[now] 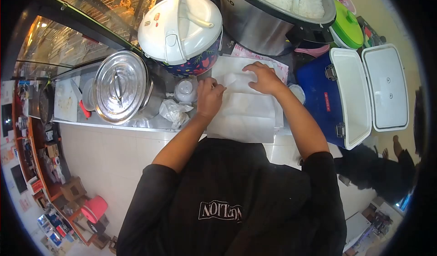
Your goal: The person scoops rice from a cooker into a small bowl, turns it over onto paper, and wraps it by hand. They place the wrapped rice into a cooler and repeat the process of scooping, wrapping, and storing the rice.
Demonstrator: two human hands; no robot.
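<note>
Standing on the left part of the bench (152,123), a lidded steel pot (120,80) has beside it a crumpled white bag (174,113), then a closed rice cooker (180,28) with a flowered body, and a small white bowl (185,91). Next comes the left hand (210,97), at the left edge of the white paper (246,104). Its fingers are curled, with the thumb near the forefinger; I cannot tell if a paper edge is pinched between them.

The paper lies flat on the bench in front of the person, between the two arms, and its near end seems to pass over the bench's front edge. It looks very light, thin and soft, with creases across it, so I judge that it bends easily, tears if pulled hard, and may slide. More than one sheet seems to lie there, and they could cling together. A good hold would be a gentle pinch at a corner or side edge, with the other palm keeping the rest flat.

Further right, the right hand (264,77) is over the upper right part of the paper, thumb and fingers spread apart, gripping nothing that I can see. A blue cooler box (316,99) stands open at the far right.
</note>
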